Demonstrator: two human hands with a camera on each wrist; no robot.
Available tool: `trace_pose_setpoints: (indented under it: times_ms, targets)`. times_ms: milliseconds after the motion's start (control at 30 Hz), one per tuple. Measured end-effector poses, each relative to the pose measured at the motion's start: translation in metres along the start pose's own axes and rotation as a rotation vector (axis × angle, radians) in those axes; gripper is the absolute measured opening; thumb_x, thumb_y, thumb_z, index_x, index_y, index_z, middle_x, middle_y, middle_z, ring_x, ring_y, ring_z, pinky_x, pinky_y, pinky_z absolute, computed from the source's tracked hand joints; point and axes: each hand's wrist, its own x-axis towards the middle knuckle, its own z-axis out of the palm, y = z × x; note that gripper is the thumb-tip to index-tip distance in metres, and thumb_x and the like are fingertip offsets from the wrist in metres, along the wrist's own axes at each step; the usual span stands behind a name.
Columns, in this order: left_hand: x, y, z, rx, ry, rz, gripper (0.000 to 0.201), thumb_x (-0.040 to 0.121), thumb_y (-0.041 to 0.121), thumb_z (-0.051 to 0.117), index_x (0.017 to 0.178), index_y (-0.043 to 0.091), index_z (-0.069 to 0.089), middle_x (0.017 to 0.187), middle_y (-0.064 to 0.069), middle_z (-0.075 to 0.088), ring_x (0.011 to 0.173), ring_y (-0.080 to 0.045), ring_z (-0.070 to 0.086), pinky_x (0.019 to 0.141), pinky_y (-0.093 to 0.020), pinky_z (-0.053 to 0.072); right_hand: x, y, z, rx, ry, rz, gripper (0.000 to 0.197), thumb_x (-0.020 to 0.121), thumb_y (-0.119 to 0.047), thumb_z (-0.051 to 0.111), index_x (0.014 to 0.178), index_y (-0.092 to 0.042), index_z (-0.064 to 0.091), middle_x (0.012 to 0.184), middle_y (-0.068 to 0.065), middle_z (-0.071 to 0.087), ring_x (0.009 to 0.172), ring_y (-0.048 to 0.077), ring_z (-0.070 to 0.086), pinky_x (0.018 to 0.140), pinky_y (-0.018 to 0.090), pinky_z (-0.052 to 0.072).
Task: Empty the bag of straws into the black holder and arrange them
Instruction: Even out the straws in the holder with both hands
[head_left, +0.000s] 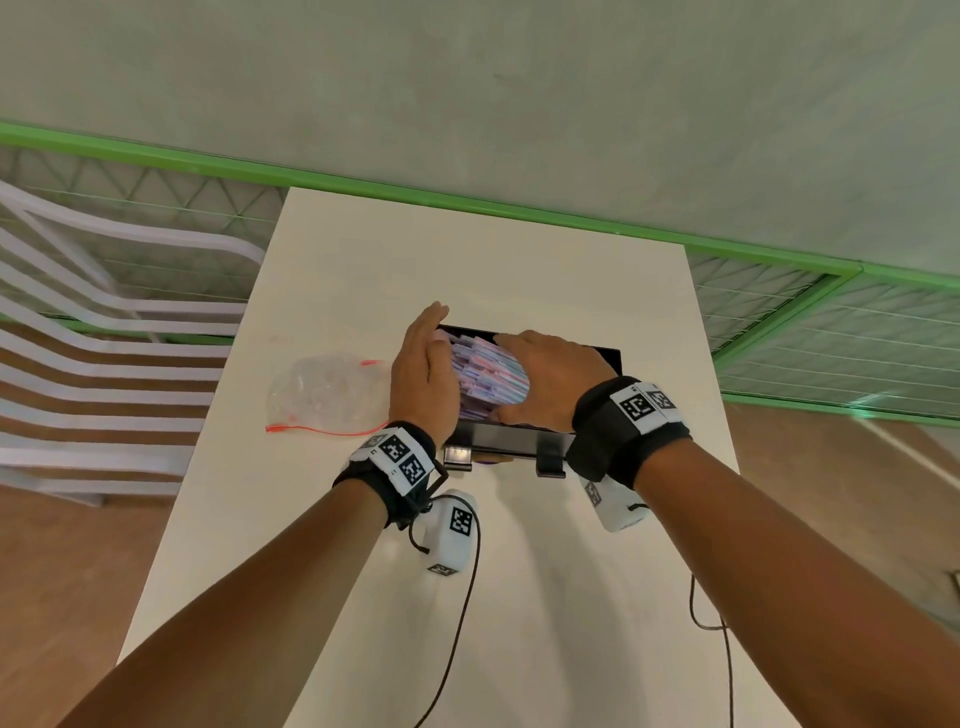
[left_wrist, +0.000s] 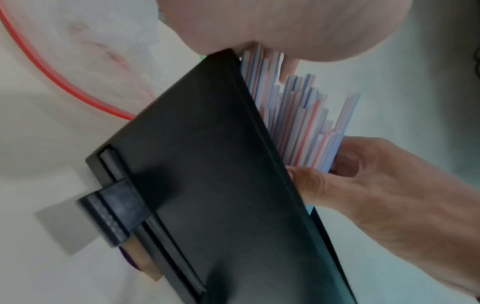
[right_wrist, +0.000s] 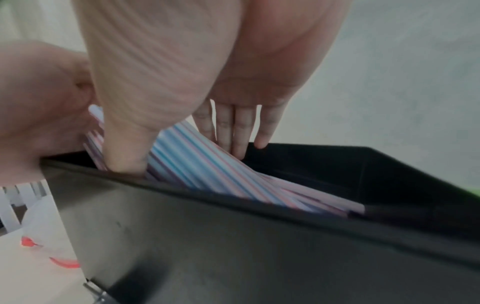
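No legible text anywhere.

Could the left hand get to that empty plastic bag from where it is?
Probably yes: the bag lies flat on the table just left of the left hand, nothing between them, though that hand now rests against the straws.

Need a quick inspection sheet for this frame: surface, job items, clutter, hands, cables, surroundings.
Surface: white table, bare at the far end.
Job's things: black holder mid-table; striped straws inside it, leaning, ends uneven; clear bag with red zip lies emptied left of the holder.
Clutter: nothing seen.
Hands: left hand flat, fingers straight, against the straws' left side; right hand cupped round their right side, thumb at the near wall.
Cables: black cables trail from the wrist units across the near table.
Surroundings: white slatted chair left, green-framed mesh railing behind, wooden floor.
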Motion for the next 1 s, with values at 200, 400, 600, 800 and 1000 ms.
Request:
trace_pose_setpoints:
  times_ms: [200,400,600,800,1000]
  targets:
    - [-0.003,-0.009,0.000,0.197,-0.148,0.047,0.061,0.097,0.034,0.021,0.152,0.018,0.039,0.165,0.001,0.031,0.154,-0.010,0.022,0.126,-0.027,0.016,0.013,-0.007,0.016,0.127,-0.101,0.041,0.057,0.080,-0.042,0.077,0.126,-0.022,0.051,0.113,0.004,0.066,0.097,0.026,0.065,0.085,0.039,0.055]
    - [0.003,-0.011,-0.002,0.191,-0.107,0.049,0.055,0.098,0.028,0.023,0.142,0.012,0.050,0.155,-0.009,0.047,0.147,-0.021,0.038,0.122,-0.027,0.024,0.015,-0.013,0.010,0.068,-0.013,0.043,0.048,0.078,-0.045,0.072,0.113,-0.021,0.050,0.096,0.002,0.066,0.075,0.023,0.060,0.071,0.035,0.056]
    - [0.007,-0.013,-0.004,0.150,-0.052,0.048,0.047,0.104,0.031,0.026,0.137,0.016,0.055,0.137,-0.006,0.062,0.125,-0.021,0.058,0.110,-0.034,0.044,0.014,-0.016,0.002,0.018,0.021,0.066,0.051,0.079,-0.043,0.070,0.117,-0.019,0.048,0.091,0.002,0.057,0.079,0.027,0.058,0.070,0.035,0.050]
    - [0.006,-0.011,-0.004,0.120,-0.015,0.066,0.042,0.106,0.024,0.030,0.136,0.015,0.058,0.139,-0.004,0.062,0.126,-0.015,0.056,0.109,-0.024,0.040,0.010,-0.003,0.001,0.154,-0.056,0.009,0.081,0.074,-0.049,0.078,0.141,-0.027,0.038,0.122,0.003,0.062,0.100,0.024,0.062,0.087,0.039,0.055]
    - [0.006,-0.011,0.002,0.095,-0.026,0.066,0.048,0.105,0.031,0.026,0.140,0.015,0.055,0.148,-0.005,0.056,0.141,-0.019,0.047,0.121,-0.036,0.033,-0.002,0.007,-0.011,0.173,0.053,-0.009,0.088,0.082,-0.065,0.067,0.153,-0.027,0.031,0.152,0.002,0.049,0.133,0.027,0.051,0.108,0.041,0.042]
